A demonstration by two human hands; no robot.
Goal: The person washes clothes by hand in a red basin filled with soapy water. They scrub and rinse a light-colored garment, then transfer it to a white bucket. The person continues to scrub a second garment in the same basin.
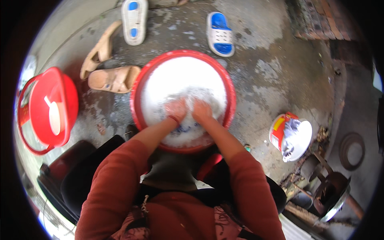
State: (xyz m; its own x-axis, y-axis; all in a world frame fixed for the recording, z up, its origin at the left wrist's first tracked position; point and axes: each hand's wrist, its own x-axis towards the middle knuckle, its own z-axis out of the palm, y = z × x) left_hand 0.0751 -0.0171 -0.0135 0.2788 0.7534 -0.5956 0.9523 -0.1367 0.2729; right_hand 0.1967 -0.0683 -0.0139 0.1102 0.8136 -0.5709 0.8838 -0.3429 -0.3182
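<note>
A red basin (232,90) stands between the person's knees, full of white suds (183,75). Side by side, my left hand (176,109) and my right hand (202,111) are partly sunk in the foam near its middle. The left wrist wears a thin red band (174,119). Both hands are blurred and coated with suds, so whether they grip something under the surface cannot be seen. Between the forearms, a dark blue patch (181,129) shows through the foam; what it belongs to is hidden.
On the wet concrete floor lie white-and-blue slippers (222,34), one sole up (134,22), and tan sandals (112,79) against the basin. A red bucket (67,99) holding a pale dipper (55,117) stands left. At right are a white tub (300,141) and a rusty metal object (328,192).
</note>
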